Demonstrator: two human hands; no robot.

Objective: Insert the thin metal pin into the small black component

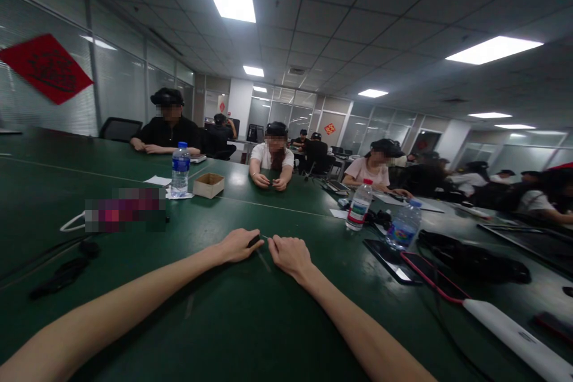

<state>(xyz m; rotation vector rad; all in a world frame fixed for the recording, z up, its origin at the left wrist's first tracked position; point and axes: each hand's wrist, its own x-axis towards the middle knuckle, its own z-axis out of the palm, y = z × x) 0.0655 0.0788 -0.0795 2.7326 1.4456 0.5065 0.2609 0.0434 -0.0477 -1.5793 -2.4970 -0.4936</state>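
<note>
My left hand (240, 245) is closed around a small black object (253, 242), whose kind I cannot make out. A thin pale line, perhaps a thread or a thin rod, spans the short gap between my hands. At its other end, the fingers of my right hand (290, 255) are pinched together. What lies inside that pinch is too small to name. Both hands are just above or on the dark green table (224, 322), close together near the middle of the view.
Left stand a blue-capped water bottle (180, 172) and a small open box (208, 185). Right are a red-capped bottle (359, 206), a larger bottle (404, 225), a dark tablet (391, 259), a red-edged phone (434, 277) and a white power bank (514, 334). Several people sit around.
</note>
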